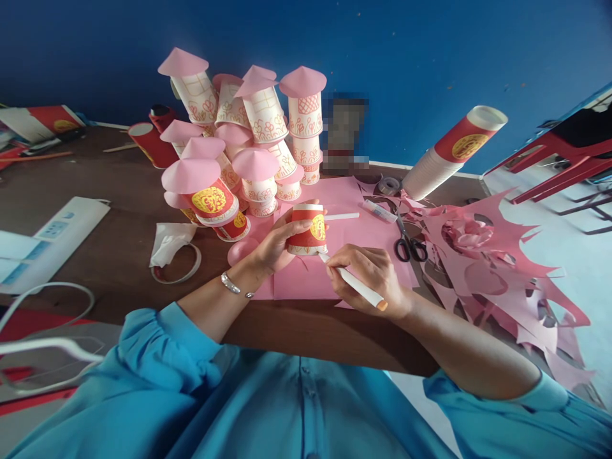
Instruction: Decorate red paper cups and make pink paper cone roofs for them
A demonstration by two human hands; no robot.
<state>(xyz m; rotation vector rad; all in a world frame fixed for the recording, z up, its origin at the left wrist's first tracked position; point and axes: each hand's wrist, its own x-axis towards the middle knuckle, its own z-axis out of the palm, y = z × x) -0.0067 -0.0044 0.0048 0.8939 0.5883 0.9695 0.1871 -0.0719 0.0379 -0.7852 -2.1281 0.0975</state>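
A red and white paper cup (301, 231) with a yellow emblem is gripped in my left hand (277, 243), upside down with its wide rim toward me. Small drawn marks run along the white band near that rim. My right hand (370, 277) is closed around a white marker (358, 288) with an orange end, its tip at the cup's lower right edge. Under both hands lies pink paper (335, 277), and a white marker cap or strip (342, 217) rests on it just beyond the cup.
Several decorated cups with pink paper cones (258, 164) stand stacked at the back left. Black scissors (410, 245), a glue stick (380, 211), a tape roll (389, 185) and pink scraps (478, 274) lie rightward. A tall cup stack (449, 156) leans behind; white tape (176, 273) lies left.
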